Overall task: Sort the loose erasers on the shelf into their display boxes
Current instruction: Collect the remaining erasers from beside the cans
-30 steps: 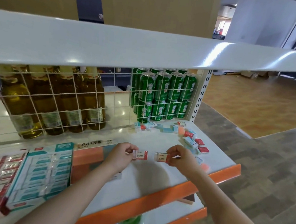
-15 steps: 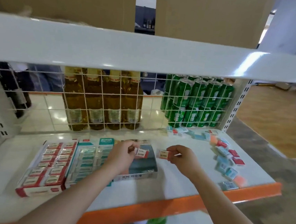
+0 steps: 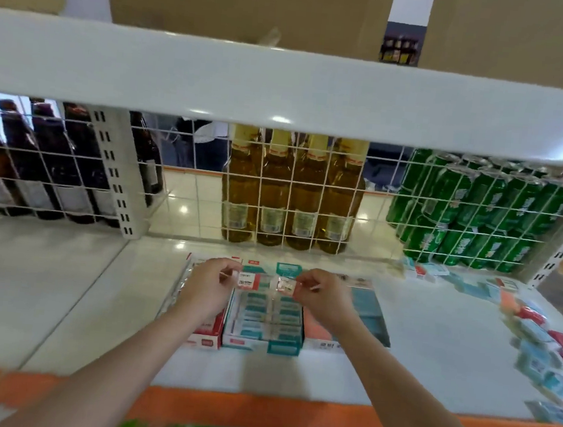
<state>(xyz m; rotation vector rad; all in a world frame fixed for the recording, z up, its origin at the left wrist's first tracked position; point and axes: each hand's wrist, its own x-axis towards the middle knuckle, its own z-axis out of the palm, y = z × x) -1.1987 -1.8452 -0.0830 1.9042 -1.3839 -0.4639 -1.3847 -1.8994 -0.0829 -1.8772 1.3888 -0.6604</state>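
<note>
My left hand (image 3: 209,284) pinches a red-and-white eraser (image 3: 249,280) and my right hand (image 3: 321,298) pinches an orange-tinted eraser (image 3: 282,284). Both are held above three display boxes on the white shelf (image 3: 76,296). The red box (image 3: 204,338) lies under my left hand. The teal box (image 3: 262,340) sits in the middle, full of erasers. The orange box (image 3: 347,340) lies to the right under my right wrist. Several loose erasers (image 3: 535,344) in red, teal and orange lie scattered along the right side of the shelf.
A wire grid (image 3: 190,184) backs the shelf, with dark bottles (image 3: 36,169), yellow bottles (image 3: 292,197) and green cans (image 3: 479,218) behind it. An upper shelf (image 3: 285,89) overhangs. The orange front edge (image 3: 254,412) runs below my arms.
The view has swung left, so the display boxes now lie directly under my hands. Both hands, still pinching their erasers, moved over the boxes and drew closer together.
</note>
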